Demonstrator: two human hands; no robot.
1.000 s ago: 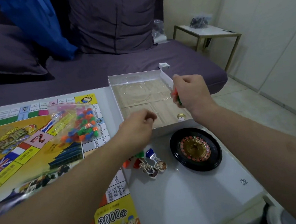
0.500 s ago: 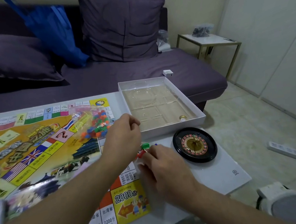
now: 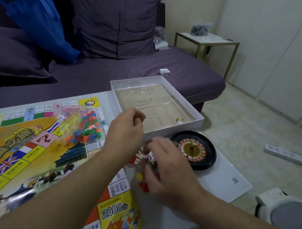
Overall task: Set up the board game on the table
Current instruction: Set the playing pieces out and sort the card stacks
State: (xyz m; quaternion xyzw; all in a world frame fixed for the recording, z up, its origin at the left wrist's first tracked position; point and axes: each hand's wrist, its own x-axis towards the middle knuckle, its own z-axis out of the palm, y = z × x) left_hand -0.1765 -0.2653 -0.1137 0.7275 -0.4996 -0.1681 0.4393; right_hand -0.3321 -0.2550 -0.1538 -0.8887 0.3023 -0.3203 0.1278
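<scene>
Two bare hands work at the white desk [image 3: 223, 187]: the right hand [image 3: 164, 162], blurred, has dropped from the box to pinch a crinkled clear bag of pieces [image 3: 144, 157] beside one glossy game board [image 3: 27, 159]; the left hand [image 3: 127, 129] curls, its grip unclear. One round black roulette wheel [image 3: 194, 150] sits alongside. Farther off, one clear bag of coloured houses [image 3: 82, 126] lies on the board, then one white box tray [image 3: 183, 100].

- R hand [image 3: 164, 162] off box [image 3: 183, 100], now down on table between board [image 3: 27, 159] and roulette wheel [image 3: 194, 150], fingers on small clear bag of pieces [image 3: 144, 157].
- L hand [image 3: 127, 131] drawn back slightly, curled just above bag.
- Pawns now hidden under hands; motion blur.
</scene>
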